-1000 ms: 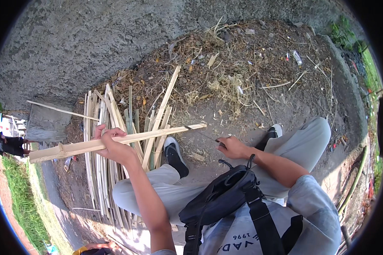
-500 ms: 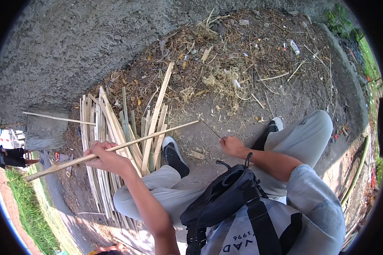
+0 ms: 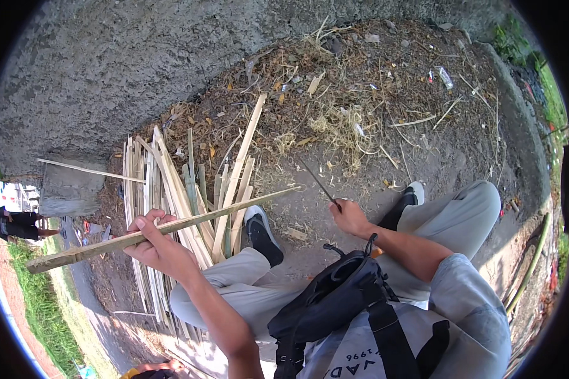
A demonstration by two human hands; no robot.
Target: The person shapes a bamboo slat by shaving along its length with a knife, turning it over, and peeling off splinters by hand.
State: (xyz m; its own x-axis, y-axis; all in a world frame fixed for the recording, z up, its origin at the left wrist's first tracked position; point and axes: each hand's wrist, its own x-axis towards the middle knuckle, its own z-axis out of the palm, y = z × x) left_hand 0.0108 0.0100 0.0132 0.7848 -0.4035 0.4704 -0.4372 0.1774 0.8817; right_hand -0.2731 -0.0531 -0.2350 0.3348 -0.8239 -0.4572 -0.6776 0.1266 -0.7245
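Observation:
My left hand (image 3: 161,243) is closed around a long bamboo strip (image 3: 196,220), gripping it nearer its thick left end. The strip slants up to the right, and a small thin curl shows at its narrow tip. My right hand (image 3: 351,218) is wrapped around the handle of a knife (image 3: 320,184) with a thin dark blade, seen nearly edge-on. The blade points up and left, apart from the strip's tip. Beneath my left hand lies a pile of bamboo strips (image 3: 239,165), partly hidden by my arm and the held strip.
A rough grey wall (image 3: 120,69) rises at the far left. Dry leaves and pale shavings (image 3: 344,129) litter the ground ahead, with a plastic bottle (image 3: 446,78) beyond. My shoes (image 3: 261,235) flank the work area; a black bag (image 3: 325,287) hangs at my front. A person (image 3: 22,224) stands far left.
The knife blade has swung up and away from the strip's tip, where it was before. The strip has turned in my left hand, showing a broader side, and its thick end has shifted left.

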